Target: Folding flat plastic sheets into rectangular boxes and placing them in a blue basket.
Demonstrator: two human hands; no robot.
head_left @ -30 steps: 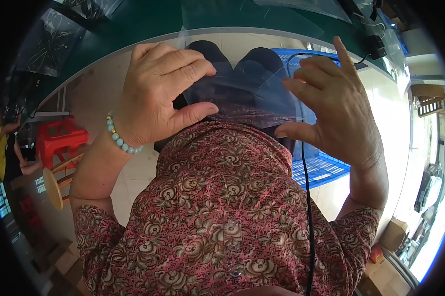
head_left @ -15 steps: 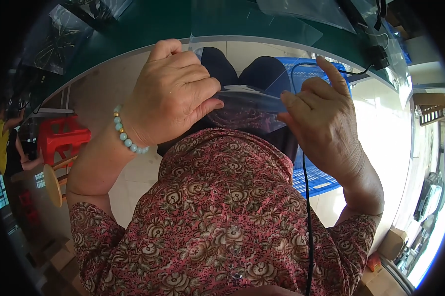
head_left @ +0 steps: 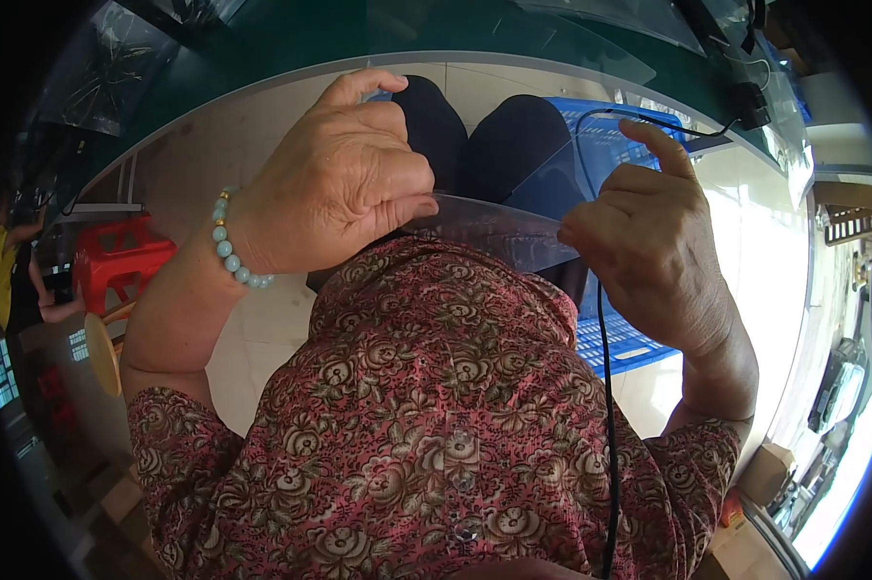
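Note:
A clear plastic bag (head_left: 499, 230) is stretched between my two hands, just above my lap. Its near edge sags slightly, and the film runs away toward the table; its far end is hard to make out. My left hand (head_left: 349, 174), with a pale beaded bracelet (head_left: 225, 249) on the wrist, pinches one side of the edge between thumb and curled fingers. On the other side, my right hand (head_left: 644, 237) pinches the film, its index finger raised and crooked. The right thumb is partly hidden. I see nothing inside the bag.
Beyond my hands curves a green table (head_left: 291, 63) with a pale edge. Plastic-wrapped wires (head_left: 102, 87) lie at its left. A blue crate (head_left: 634, 356) stands beside my right leg. A black cable (head_left: 608, 416) hangs down my front. Left are a red stool (head_left: 122, 266) and another person (head_left: 9, 280).
My hands have moved slightly apart, the right one going right and a little down. The film between them is pulled flatter. My left index finger now reaches out further.

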